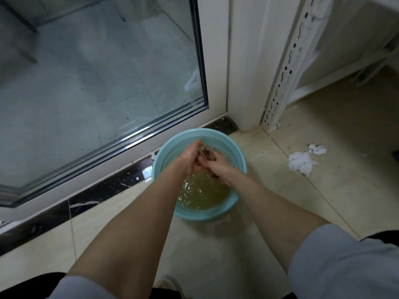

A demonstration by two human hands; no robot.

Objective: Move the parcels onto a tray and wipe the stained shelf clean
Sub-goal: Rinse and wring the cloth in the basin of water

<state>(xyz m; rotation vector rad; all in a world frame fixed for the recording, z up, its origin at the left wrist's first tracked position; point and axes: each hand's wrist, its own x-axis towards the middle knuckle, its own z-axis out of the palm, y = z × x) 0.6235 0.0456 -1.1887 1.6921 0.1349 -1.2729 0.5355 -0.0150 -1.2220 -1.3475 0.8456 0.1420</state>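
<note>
A light blue basin (239, 156) stands on the tiled floor, holding murky yellowish water (205, 192). Above the water both my hands grip a small dark wet cloth (206, 153) between them. My left hand (191, 157) wraps the cloth from the left, and my right hand (217, 166) holds it from the right. Most of the cloth is hidden inside my fingers. No parcels or tray are in view.
A glass door (97, 72) with a white frame rises on the left above a black marble threshold (103, 186). A white slotted shelf post (285, 67) stands at the right. Crumpled white tissues (302, 161) lie on the floor right of the basin.
</note>
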